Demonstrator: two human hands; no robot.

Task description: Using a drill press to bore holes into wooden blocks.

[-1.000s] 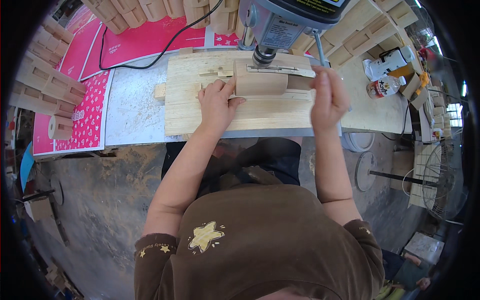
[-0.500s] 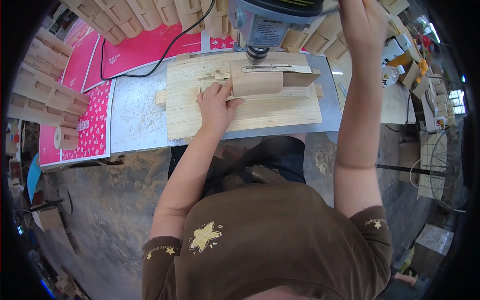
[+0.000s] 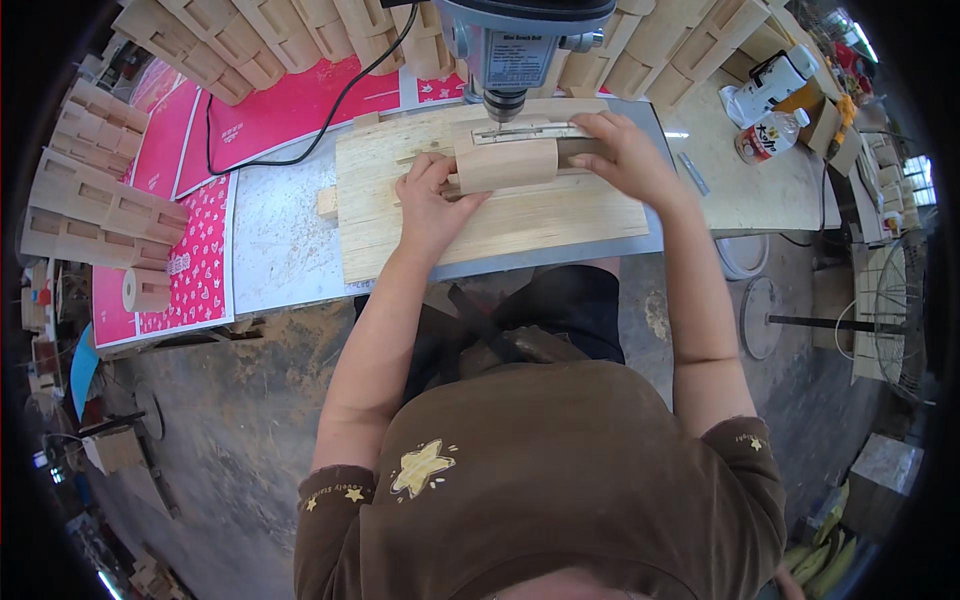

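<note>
Now, the left hand (image 3: 430,208), fingers bent, holds the left end of the wooden block (image 3: 508,165); the right hand (image 3: 628,158) grips its right end between thumb and fingers; it lies on a pale board (image 3: 540,216) beneath a bench drill (image 3: 516,62), wooden pieces (image 3: 215,48) beyond

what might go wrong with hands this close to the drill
The right hand is near the drill chuck, so a slip might bring it underneath. The rounded wooden piece has hands at both ends but no visible clamp, so it could twist or shift.
</note>
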